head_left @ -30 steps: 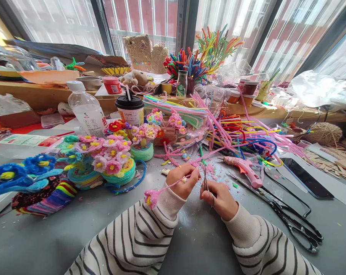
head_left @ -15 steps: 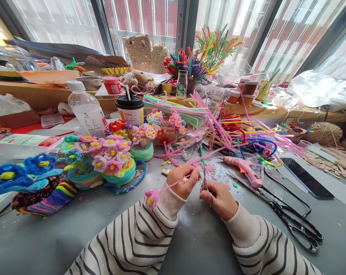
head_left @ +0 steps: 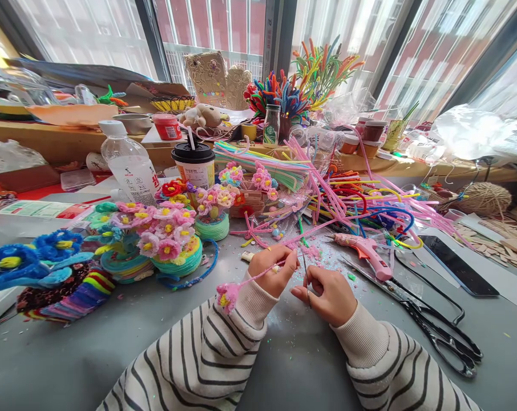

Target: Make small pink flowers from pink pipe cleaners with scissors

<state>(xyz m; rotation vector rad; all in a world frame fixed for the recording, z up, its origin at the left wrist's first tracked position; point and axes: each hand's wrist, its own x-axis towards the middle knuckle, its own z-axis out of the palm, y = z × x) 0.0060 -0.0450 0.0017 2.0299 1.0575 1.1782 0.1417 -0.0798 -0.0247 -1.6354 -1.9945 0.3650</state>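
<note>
In the middle of the table my left hand [head_left: 272, 269] is closed in a pinch on a pink pipe-cleaner flower [head_left: 227, 297]. The flower's thin stem runs from the fingers back over the wrist, and its head with a yellow centre lies against the sleeve. Just to the right, my right hand [head_left: 329, 290] grips small metal scissors [head_left: 306, 283], thumb held apart from the fingers. Their blades point up and away, close beside the left fingertips. The handles are mostly hidden by the fingers, and whether the blades touch the stem I cannot make out.
To the right lie a pink hot-glue gun [head_left: 370, 256], large black scissors [head_left: 444, 337] and a phone [head_left: 459, 267]. Finished pipe-cleaner flower pots [head_left: 177, 257] stand left, before a plastic bottle [head_left: 130, 165] and a lidded cup [head_left: 195, 162]. Loose pipe cleaners [head_left: 262, 165] lie behind the hands.
The right thumb has moved left, away from its fingers, and the small scissors have shifted in the hand. My left hand and the flower hold their place.
</note>
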